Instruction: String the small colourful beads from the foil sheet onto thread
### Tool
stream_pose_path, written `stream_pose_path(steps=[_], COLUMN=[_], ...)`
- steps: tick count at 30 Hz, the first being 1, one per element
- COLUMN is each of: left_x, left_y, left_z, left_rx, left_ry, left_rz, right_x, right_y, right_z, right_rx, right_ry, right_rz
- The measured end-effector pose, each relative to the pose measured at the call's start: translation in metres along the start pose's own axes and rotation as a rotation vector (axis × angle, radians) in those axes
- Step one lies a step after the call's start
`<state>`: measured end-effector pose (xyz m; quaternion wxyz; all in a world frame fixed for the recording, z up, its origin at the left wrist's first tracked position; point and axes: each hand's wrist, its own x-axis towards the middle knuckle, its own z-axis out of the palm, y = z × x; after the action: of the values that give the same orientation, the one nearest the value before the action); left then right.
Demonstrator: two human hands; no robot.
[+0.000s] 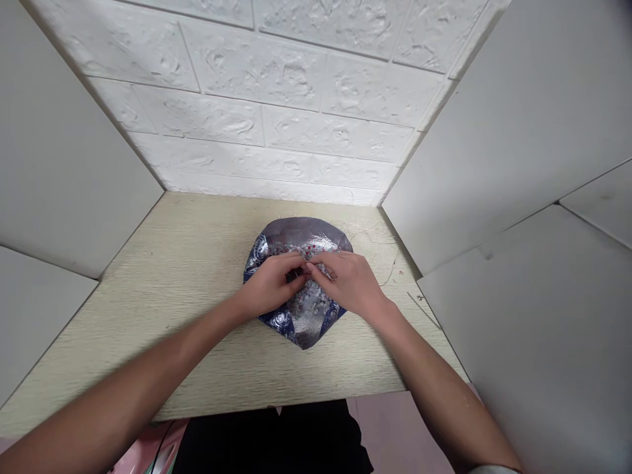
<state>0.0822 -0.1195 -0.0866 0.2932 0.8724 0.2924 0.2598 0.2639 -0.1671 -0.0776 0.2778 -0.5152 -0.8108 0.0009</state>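
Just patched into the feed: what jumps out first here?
A shiny blue-and-silver cloth lies at the middle of the pale wooden table. The left hand and right hand meet over it, pinching at its centre. A white brick-pattern wall stands behind.

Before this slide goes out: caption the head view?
Left hand and right hand pinch a shiny blue-silver patterned cloth on a pale wooden table.

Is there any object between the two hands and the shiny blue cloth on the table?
Nothing visible. The left hand and the right hand both lie directly on the shiny blue cloth, fingertips meeting over its beaded middle. Whether they pinch something there is too small to tell.
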Motion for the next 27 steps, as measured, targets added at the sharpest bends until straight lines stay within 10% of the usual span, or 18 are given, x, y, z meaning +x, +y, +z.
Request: stream_pose_path(steps=[27], left_x=[-0.0005], left_y=[-0.0043], left_z=[0.0027], left_rx=[-0.062], left_ry=[0.027], left_rz=[0.099], right_x=[0.0008], right_y=[-0.0019], right_z=[-0.0015], right_rx=[0.025], right_ry=[-0.004], right_rz=[0.031])
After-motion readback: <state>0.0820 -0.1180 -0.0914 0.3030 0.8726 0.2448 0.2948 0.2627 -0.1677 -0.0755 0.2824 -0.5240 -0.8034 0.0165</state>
